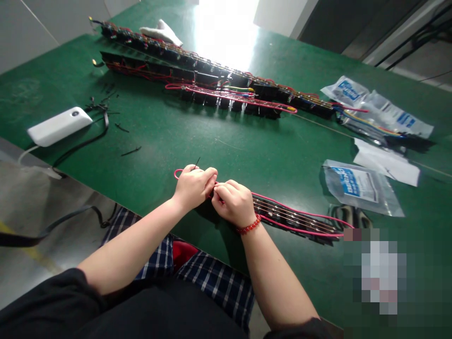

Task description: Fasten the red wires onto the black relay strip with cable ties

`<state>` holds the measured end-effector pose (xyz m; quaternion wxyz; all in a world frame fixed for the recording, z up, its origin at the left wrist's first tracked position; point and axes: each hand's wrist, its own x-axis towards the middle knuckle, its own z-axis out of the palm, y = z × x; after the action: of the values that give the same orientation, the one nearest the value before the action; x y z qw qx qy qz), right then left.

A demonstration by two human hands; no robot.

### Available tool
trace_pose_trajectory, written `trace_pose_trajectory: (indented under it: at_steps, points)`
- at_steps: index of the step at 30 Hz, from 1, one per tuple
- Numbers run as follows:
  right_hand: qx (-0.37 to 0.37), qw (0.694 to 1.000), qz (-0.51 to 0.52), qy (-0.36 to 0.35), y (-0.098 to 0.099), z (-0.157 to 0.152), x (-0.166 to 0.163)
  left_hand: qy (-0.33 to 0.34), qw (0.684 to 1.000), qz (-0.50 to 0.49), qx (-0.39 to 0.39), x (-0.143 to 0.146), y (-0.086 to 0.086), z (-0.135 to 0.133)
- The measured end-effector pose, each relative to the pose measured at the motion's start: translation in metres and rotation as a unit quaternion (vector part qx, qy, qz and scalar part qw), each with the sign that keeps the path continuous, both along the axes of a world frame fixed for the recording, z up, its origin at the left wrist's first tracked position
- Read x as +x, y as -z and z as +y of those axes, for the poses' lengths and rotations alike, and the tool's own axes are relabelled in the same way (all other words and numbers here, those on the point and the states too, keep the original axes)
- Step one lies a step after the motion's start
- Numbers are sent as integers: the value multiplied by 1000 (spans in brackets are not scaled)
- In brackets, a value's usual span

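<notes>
My left hand (194, 187) and my right hand (233, 203) meet above the green table mat (148, 127), their fingers closed around a pink wire (178, 173). The wire forms a loop beyond my left hand. A thin black cable tie (197, 163) pokes up from my left fingers, and its lower part is hidden. To the right of my right hand lies a black connector strip (293, 217), with pink wires running along both its sides and toward my hands.
Long black wired connector strips (197, 80) lie across the far table. A white power bank (59, 126) with black cable and tie offcuts (122, 127) sits left. Plastic bags (360, 188) and white paper (386, 162) lie right. A pixelated patch covers the lower right.
</notes>
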<state>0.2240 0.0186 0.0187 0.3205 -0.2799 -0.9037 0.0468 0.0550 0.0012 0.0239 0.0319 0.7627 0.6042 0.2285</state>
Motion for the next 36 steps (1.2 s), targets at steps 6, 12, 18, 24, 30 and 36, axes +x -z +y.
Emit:
trace_pose_trajectory:
  at_steps: [6, 12, 18, 24, 30, 36]
  points:
    - [-13, 1000, -1, -7, -1, -1, 1, 25, 999, 0, 28, -6, 9, -5]
    - [-26, 999, -6, -22, 0, -1, 2, -27, 996, -7, 86, -6, 20, -7]
    - [-22, 999, 0, -27, -2, 0, 2, 3, 995, -49, 86, -5, 19, -5]
    - [-28, 999, 9, -26, -3, 0, 1, 16, 993, -71, 96, -6, 18, -3]
    - [-4, 1000, 8, -10, -3, 0, 0, 22, 991, -90, 93, -6, 15, -4]
    - [18, 999, 14, 28, -5, 0, -2, 27, 984, -130, 122, -7, 17, -3]
